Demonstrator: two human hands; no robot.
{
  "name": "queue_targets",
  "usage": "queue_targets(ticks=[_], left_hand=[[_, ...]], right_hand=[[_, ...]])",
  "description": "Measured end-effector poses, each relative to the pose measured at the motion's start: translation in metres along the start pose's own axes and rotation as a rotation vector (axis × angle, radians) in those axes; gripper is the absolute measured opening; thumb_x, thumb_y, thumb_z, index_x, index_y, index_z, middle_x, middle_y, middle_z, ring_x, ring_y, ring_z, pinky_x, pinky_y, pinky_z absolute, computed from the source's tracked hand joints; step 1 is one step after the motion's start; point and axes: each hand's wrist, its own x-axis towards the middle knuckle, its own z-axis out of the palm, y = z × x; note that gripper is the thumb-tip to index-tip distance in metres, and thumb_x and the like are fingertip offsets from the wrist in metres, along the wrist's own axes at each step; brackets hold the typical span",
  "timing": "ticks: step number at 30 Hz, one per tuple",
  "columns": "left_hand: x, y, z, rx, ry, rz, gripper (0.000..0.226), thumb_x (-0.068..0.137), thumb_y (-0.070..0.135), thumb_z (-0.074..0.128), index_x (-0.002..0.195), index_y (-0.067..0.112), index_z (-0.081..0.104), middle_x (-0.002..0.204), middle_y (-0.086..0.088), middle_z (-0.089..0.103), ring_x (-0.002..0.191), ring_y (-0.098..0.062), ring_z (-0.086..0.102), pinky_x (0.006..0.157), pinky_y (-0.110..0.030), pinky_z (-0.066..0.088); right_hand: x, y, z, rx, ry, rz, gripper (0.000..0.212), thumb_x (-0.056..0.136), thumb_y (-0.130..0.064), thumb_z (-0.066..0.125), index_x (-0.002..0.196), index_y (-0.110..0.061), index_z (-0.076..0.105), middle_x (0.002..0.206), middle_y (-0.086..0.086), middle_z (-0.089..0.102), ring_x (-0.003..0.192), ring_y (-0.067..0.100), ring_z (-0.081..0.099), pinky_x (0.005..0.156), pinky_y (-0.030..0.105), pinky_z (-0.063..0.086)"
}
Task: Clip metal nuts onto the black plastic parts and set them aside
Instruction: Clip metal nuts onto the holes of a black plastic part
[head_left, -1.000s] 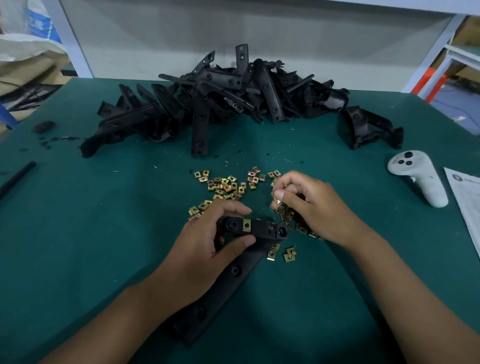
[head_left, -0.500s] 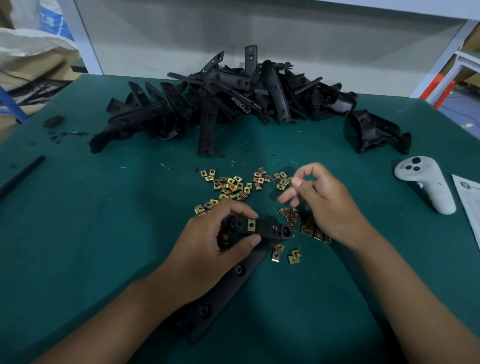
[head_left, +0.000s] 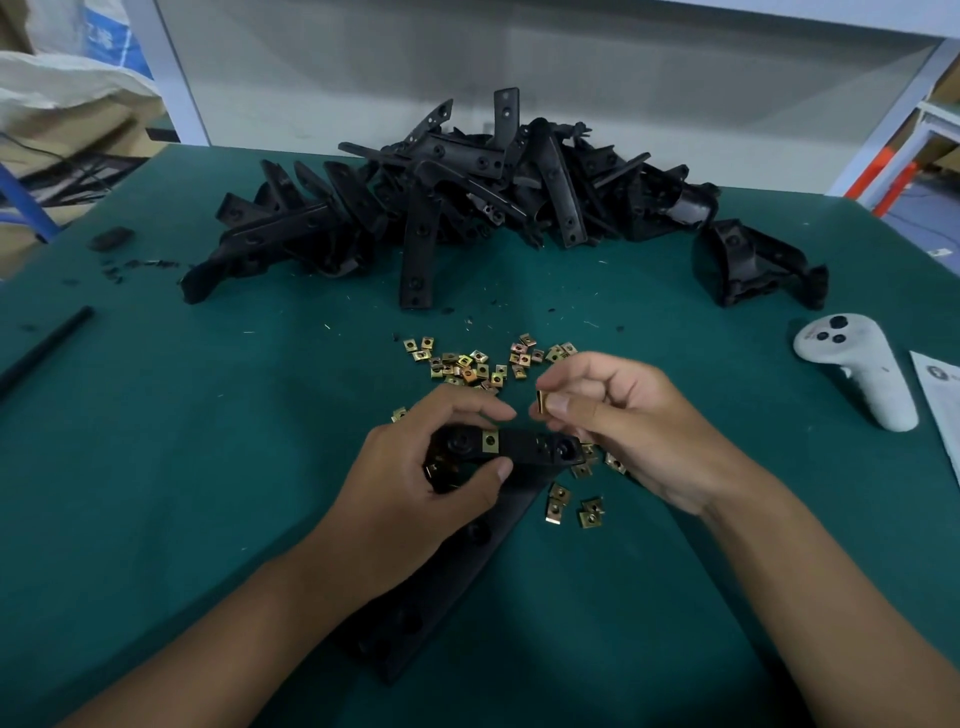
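While left hand (head_left: 415, 483) grips black plastic part (head_left: 524, 448) — right hand (head_left: 623, 421) fingers (head_left: 563, 404) pinch metal nut (head_left: 540, 402).

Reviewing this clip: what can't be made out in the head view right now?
- Black plastic part: its near end is hidden under the left hand and forearm.
- Nut pinched by the right hand: seen edge-on, shape unclear.
- Paper sheet: cut off by the right edge, print unreadable.
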Motion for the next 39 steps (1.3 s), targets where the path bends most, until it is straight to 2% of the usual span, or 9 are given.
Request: queue_targets(ticks=[3,5,12,20,25,30,33,36,39], left_hand=[[0.001,-0.001,0.0,-0.008,0.017,-0.006,0.017,0.082,0.038,0.067,0.099,0.04,0.066,0.081,0.014,0.067,0.066,-0.004,0.06,0.063,-0.012,0.046],[0.0,-0.002,0.001,-0.042,0.016,-0.024,0.017,0.079,0.04,0.072,0.095,0.04,0.066,0.075,0.014,0.066,0.06,-0.001,0.057,0.059,-0.017,0.048],[0.001,-0.004,0.002,-0.058,0.064,-0.016,0.024,0.073,0.049,0.08,0.092,0.043,0.065,0.085,0.016,0.072,0.073,-0.004,0.066,0.067,-0.015,0.051],[0.0,-0.003,0.002,0.027,0.103,0.019,0.025,0.074,0.05,0.078,0.094,0.043,0.065,0.088,0.019,0.071,0.077,-0.005,0.066,0.07,-0.014,0.049],[0.001,-0.001,0.002,0.058,0.111,0.03,0.028,0.074,0.051,0.076,0.097,0.041,0.064,0.087,0.022,0.069,0.076,-0.003,0.065,0.069,-0.008,0.044],[0.001,0.001,0.002,0.044,0.104,0.039,0.033,0.074,0.048,0.078,0.103,0.04,0.064,0.093,0.026,0.071,0.085,0.002,0.069,0.074,-0.007,0.047],[0.0,0.001,0.002,0.049,0.075,0.046,0.032,0.074,0.049,0.078,0.102,0.039,0.065,0.09,0.025,0.071,0.08,0.003,0.068,0.071,-0.007,0.046],[0.0,0.001,0.002,0.077,0.07,0.062,0.031,0.075,0.049,0.078,0.101,0.039,0.066,0.092,0.025,0.071,0.081,0.002,0.068,0.071,-0.008,0.047],[-0.001,0.003,0.002,0.099,0.079,0.084,0.027,0.074,0.045,0.082,0.096,0.04,0.068,0.092,0.025,0.07,0.081,0.003,0.068,0.072,-0.006,0.045]], right_hand=[[-0.001,-0.001,0.002,-0.038,0.007,-0.012,0.011,0.085,-0.024,0.075,0.091,-0.032,0.077,0.091,0.003,0.079,0.086,0.013,0.07,0.076,0.022,0.054],[-0.002,-0.002,0.003,-0.026,0.012,-0.028,0.007,0.085,-0.026,0.077,0.09,-0.03,0.077,0.09,0.001,0.079,0.083,0.01,0.07,0.074,0.02,0.053],[-0.003,-0.002,0.005,-0.052,-0.014,-0.049,0.009,0.083,-0.025,0.077,0.092,-0.025,0.078,0.086,-0.003,0.078,0.081,0.004,0.072,0.072,0.013,0.052],[-0.004,-0.004,0.006,-0.114,-0.012,-0.047,0.009,0.084,-0.025,0.075,0.09,-0.019,0.076,0.085,-0.001,0.078,0.078,0.008,0.071,0.072,0.016,0.053],[-0.006,-0.007,0.005,-0.118,-0.016,-0.074,0.005,0.084,-0.022,0.074,0.087,-0.023,0.077,0.085,0.001,0.078,0.078,0.009,0.072,0.071,0.017,0.054],[-0.007,-0.01,0.004,-0.162,-0.04,-0.086,0.005,0.086,-0.019,0.072,0.09,-0.019,0.075,0.084,0.001,0.077,0.077,0.009,0.071,0.07,0.016,0.053],[-0.008,-0.013,0.004,-0.194,-0.053,-0.089,0.005,0.084,-0.02,0.073,0.086,-0.024,0.075,0.083,-0.004,0.076,0.076,0.004,0.069,0.069,0.014,0.051],[-0.01,-0.016,0.004,-0.209,-0.059,-0.067,0.011,0.082,-0.022,0.074,0.08,-0.033,0.076,0.085,0.001,0.076,0.076,0.004,0.068,0.069,0.014,0.051],[-0.01,-0.018,0.003,-0.223,-0.07,-0.042,0.023,0.087,-0.011,0.075,0.079,-0.032,0.075,0.08,0.0,0.076,0.071,0.003,0.067,0.066,0.013,0.05]])
